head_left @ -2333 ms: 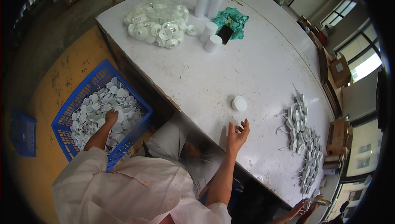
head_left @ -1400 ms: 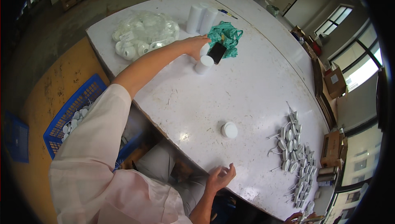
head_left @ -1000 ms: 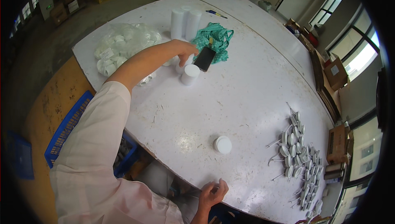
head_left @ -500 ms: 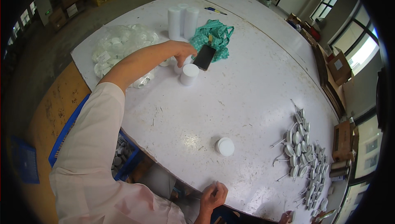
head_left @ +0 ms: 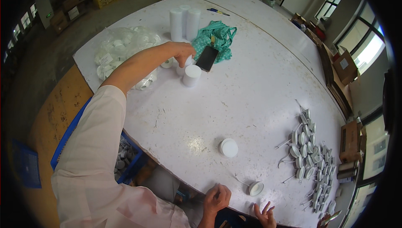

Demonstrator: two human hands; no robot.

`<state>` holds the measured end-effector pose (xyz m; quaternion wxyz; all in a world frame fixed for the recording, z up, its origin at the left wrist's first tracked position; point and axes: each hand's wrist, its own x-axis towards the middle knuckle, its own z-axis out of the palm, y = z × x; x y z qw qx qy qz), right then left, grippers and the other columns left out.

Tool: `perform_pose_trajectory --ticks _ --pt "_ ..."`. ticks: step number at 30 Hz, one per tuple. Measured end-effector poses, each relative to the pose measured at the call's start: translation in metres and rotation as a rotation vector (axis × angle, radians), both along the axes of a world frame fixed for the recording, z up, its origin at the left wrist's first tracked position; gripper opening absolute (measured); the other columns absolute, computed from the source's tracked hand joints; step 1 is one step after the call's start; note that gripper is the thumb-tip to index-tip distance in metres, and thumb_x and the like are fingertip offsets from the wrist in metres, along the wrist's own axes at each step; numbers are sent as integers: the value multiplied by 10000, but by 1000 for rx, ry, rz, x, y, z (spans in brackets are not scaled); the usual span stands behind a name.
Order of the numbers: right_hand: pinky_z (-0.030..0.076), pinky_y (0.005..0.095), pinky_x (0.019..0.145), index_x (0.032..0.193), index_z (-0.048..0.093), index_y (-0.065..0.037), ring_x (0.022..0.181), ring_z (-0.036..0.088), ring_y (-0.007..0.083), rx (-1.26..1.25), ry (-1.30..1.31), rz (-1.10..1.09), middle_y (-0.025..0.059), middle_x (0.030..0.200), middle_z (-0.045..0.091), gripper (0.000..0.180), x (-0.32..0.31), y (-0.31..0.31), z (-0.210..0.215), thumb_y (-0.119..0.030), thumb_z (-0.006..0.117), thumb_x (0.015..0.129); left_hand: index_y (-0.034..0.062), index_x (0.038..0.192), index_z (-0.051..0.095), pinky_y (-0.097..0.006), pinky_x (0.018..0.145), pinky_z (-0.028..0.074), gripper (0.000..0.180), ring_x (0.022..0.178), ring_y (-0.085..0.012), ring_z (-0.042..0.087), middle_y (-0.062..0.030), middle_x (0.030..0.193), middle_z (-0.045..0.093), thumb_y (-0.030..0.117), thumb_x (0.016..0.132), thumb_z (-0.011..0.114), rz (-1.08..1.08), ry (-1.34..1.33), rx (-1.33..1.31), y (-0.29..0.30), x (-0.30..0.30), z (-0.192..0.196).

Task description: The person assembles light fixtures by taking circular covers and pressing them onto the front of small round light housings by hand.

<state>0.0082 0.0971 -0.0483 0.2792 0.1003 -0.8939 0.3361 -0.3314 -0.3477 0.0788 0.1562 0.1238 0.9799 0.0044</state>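
Note:
Stretched out to the far left-centre, my left hand [head_left: 184, 53] is closed on a white round cap [head_left: 189, 60], partly hidden by the fingers. Right in front of it stands a short white cylinder [head_left: 192, 76], upright on the table. My right hand [head_left: 215, 198] rests curled in a loose fist at the near table edge, with nothing visible in it. A white round lid-like piece [head_left: 229, 148] lies beyond it. To its right, a white round fitting with a thin wire [head_left: 256, 188] lies beside another person's spread hand [head_left: 264, 215].
Tall white cylinders [head_left: 184, 23] stand behind my left hand, near a clear bag of white parts [head_left: 121, 48]. A phone [head_left: 207, 58] lies against a green dotted cloth [head_left: 215, 37]. Many wired round fittings [head_left: 307, 148] cover the right side. A blue crate [head_left: 130, 165] sits below the left edge.
A white wired fitting now lies near the front edge. The other person's hand has come further into view, fingers spread. My left hand has shifted slightly left; my right hand stays put.

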Motion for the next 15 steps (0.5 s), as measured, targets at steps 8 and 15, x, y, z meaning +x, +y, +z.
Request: perform_pose_trajectory --ticks 8,15 --pt "483 355 585 872 584 -39 682 588 296 -15 4 16 148 801 590 175 -2 -2 4 71 630 745 41 1106 579 -371 831 489 642 1015 -317 585 -164 1039 619 151 498 754 -11 74 2 -8 6 10" --pt "484 362 588 870 585 -36 683 589 309 11 9 4 151 792 598 175 -2 -3 5 72 627 740 29 1087 586 -372 830 489 627 1007 -317 588 -172 1030 620 152 494 747 -32 104 17 -6 7 11"
